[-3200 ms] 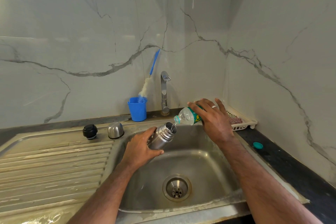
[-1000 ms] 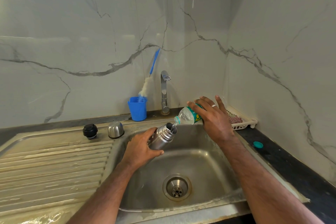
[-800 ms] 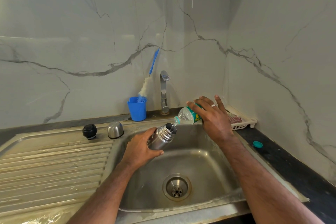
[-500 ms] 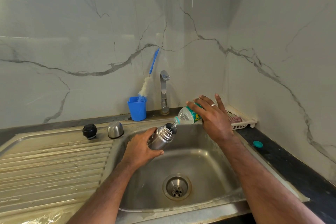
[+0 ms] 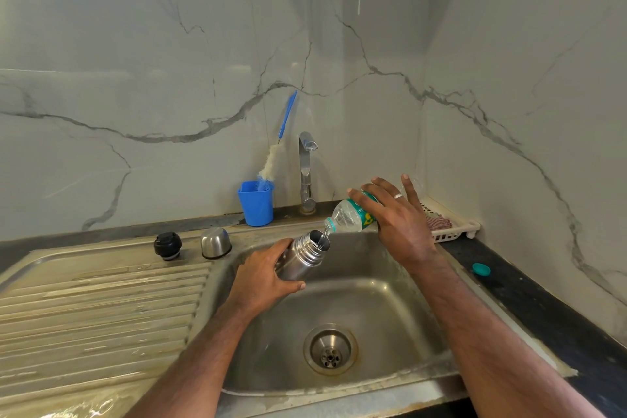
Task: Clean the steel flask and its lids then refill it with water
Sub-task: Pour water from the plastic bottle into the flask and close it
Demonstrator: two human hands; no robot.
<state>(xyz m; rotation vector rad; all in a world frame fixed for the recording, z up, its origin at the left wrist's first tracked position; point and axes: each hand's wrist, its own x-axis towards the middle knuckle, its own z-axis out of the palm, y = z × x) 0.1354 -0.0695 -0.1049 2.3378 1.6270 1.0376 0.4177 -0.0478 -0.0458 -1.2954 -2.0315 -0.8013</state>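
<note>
Mid-frame over the sink (image 5: 400,285): left hand (image 5: 261,278) gripping tilted flask (image 5: 302,256), right hand (image 5: 398,219) holding bottle (image 5: 349,217), pouring water into flask's mouth. Two lids (image 5: 191,244) left on worktop.

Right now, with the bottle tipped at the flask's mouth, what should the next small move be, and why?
Probably hold the pour steady. The right hand tilts the plastic bottle so a thin stream enters the steel flask, which the left hand grips over the sink. How full the flask is cannot be seen. The black stopper and steel cap wait on the drainboard.
</note>
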